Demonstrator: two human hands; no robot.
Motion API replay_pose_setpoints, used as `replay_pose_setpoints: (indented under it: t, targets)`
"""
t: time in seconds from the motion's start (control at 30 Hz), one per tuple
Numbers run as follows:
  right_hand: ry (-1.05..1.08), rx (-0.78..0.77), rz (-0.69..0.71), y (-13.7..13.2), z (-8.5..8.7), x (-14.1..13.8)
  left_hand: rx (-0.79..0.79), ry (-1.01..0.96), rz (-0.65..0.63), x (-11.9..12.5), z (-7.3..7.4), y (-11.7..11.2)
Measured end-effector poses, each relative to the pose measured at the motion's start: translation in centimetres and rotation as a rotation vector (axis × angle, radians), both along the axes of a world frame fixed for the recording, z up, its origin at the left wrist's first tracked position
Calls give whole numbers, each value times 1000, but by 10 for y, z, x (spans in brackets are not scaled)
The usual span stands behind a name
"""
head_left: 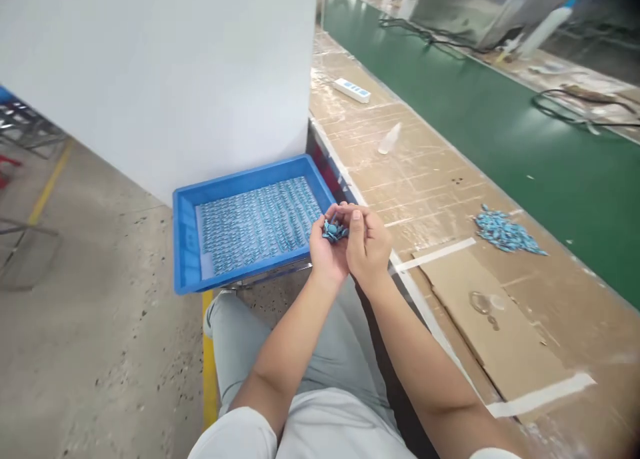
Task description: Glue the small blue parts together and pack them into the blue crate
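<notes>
Left hand [326, 245] cups small blue parts [333, 231]; right hand [367, 240] pinches at them from the right, tray [186, 245] just left.

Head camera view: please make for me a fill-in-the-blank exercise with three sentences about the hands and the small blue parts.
1. The left hand cups a bunch of small ____ plastic parts, and the right hand is pressed against it.
2. The rectangular blue plastic tray, filled with rows of parts, lies to the ____ of the hands.
3. A loose pile of blue parts lies on the brown workbench, beside the ____ conveyor belt.

Missing words: blue; left; green
</notes>
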State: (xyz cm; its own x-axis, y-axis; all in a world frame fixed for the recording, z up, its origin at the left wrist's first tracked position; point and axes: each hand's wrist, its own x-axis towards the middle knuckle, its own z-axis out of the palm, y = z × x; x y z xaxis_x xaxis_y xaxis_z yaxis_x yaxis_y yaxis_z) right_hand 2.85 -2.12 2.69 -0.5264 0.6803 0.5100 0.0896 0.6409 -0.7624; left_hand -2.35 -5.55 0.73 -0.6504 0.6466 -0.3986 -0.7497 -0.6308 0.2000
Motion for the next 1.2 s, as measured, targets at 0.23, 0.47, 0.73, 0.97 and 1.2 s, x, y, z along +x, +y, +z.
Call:
replay_pose_setpoints:
  t: [0.23, 0.47, 0.73, 0.97, 1.2]
  targets:
    - [-295, 149, 452, -37, 12, -23, -158, -5, 101, -23, -13, -87]
    - [-612, 206, 928, -76, -20, -73, -305, 13, 262, -29, -47, -162]
    - [-766, -225, 1190, -129, -41, -128, -282, 49, 194, -56, -83, -232]
    - [-757, -713, 1206, -173, -66, -170, -341, 104, 386, -80, -100, -289]
    - [-713, -831, 1099, -204, -105, -193, -576, 234, 479, -105, -118, -316]
